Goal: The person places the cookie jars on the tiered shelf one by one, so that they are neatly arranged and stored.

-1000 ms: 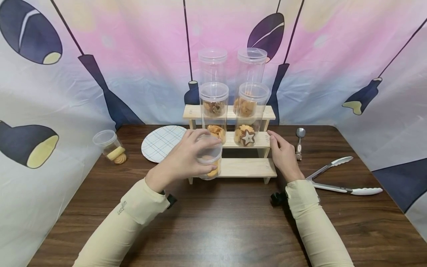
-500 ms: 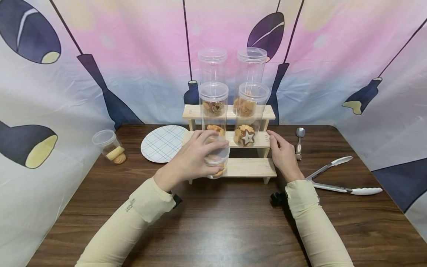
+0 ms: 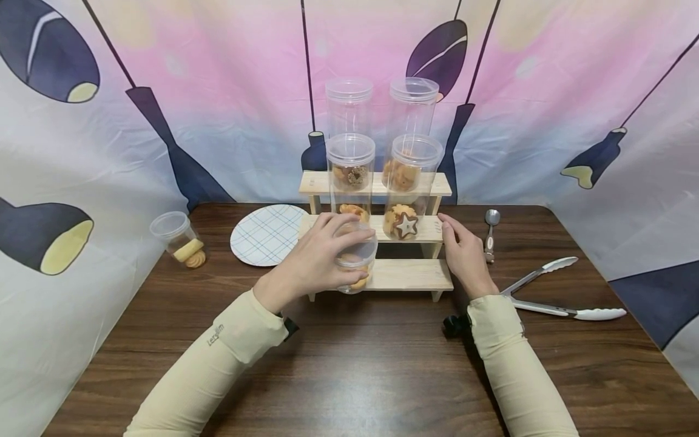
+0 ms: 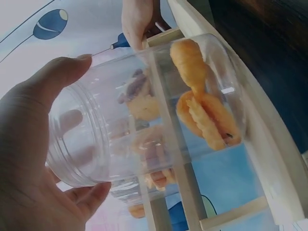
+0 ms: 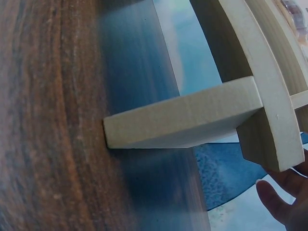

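Observation:
My left hand grips a clear lidded jar round its lid end, thumb on one side and fingers on the other. Golden cookies lie in the bottom of this jar. It is at the left part of the lowest step of a wooden three-step rack; whether its base bears fully on the wood is hard to tell. My right hand touches the right end of the middle step with its fingertips, its thumb apart from the wood in the right wrist view.
Two cookie jars stand on the middle step, including one with a star cookie; two more stand on the top step. A smaller jar and a checked plate are left. A measuring spoon and open tongs lie right.
My left hand has shifted a little to the right with the jar along the lowest step, then nearly stopped. My right hand has stayed at the rack's end.

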Demonstrator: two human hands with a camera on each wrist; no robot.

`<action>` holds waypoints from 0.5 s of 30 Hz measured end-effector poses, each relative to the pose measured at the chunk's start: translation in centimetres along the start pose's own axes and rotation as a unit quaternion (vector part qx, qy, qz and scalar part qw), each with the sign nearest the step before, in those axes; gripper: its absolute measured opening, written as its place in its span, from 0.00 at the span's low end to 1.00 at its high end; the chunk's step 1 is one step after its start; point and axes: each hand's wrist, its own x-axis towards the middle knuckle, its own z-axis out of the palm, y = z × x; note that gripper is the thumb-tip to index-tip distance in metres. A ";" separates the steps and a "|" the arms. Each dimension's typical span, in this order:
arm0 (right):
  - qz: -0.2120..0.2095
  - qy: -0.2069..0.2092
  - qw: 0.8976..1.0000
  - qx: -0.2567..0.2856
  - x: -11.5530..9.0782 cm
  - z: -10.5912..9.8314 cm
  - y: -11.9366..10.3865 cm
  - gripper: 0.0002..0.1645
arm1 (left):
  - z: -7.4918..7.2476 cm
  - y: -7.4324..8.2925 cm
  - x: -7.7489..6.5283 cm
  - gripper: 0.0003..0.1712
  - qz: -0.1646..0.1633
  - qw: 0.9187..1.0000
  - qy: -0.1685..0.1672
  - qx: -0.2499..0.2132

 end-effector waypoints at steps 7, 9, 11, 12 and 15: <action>-0.001 0.003 1.000 0.002 0.0 0.1 0.0 0.31 | 0.2 -0.3 -0.3 0.36 0.012 1.000 0.008 0.006; -0.002 0.004 1.000 -0.001 0.0 0.1 0.1 0.31 | 0.2 -0.4 -0.3 0.36 0.011 1.000 0.007 0.005; -0.001 0.004 1.000 -0.001 0.0 0.1 0.0 0.31 | 0.3 -0.4 -0.4 0.36 0.008 1.000 0.004 0.006; -0.001 0.004 1.000 -0.002 0.0 0.1 0.0 0.31 | 0.3 -0.4 -0.4 0.36 0.007 1.000 0.003 0.007; -0.001 0.002 1.000 -0.004 0.0 0.1 0.0 0.31 | 0.3 -0.4 -0.5 0.36 0.003 1.000 -0.003 0.010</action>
